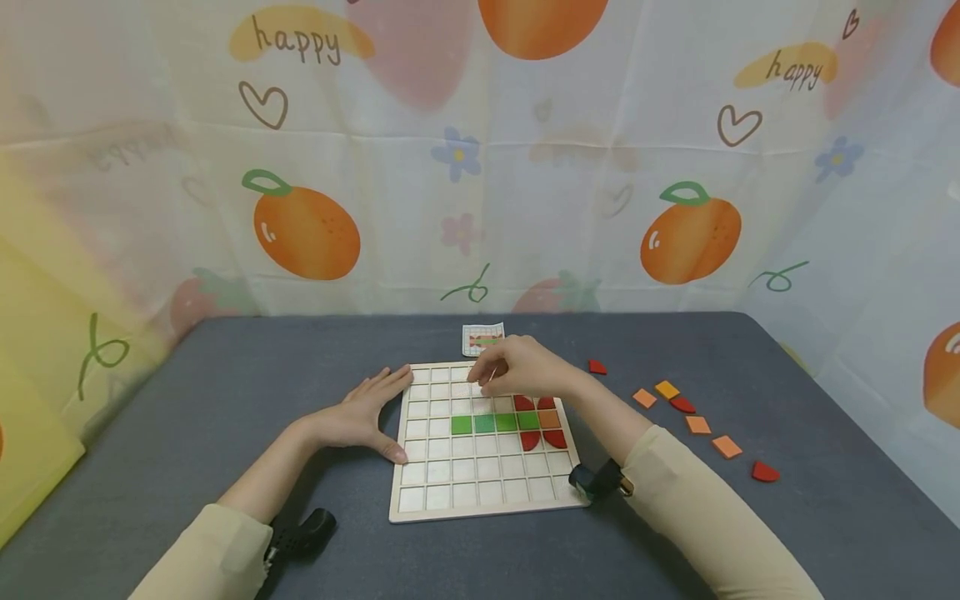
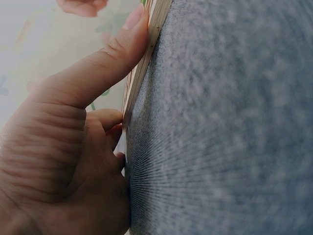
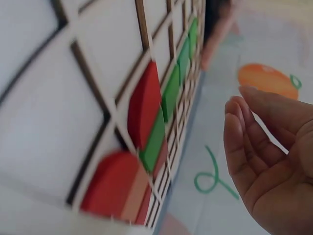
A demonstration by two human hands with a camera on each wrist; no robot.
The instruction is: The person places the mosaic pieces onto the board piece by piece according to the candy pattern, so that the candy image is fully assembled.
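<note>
A person's two hands are working at one pale gridded board, which is lying on a dark grey table. The left hand is resting at the board's left edge, its fingers extending toward the far corner and its thumb standing well apart from them at the near part of that edge. The right hand is hanging over the board's far half, its fingers bending and bunching near the thumb; whether they are holding anything cannot be told.

Nine pieces are occupying the board: four green tiles are forming a row, one orange tile is continuing it at the right end, and four red pieces are flanking that end, two on the far side and two on the near. Seven loose pieces are lying to the right: three red pieces with a curved side, three light-orange tiles and one yellow-orange tile. One printed card is lying just beyond the board. Two black wrist cameras are showing below the cream sleeves.
</note>
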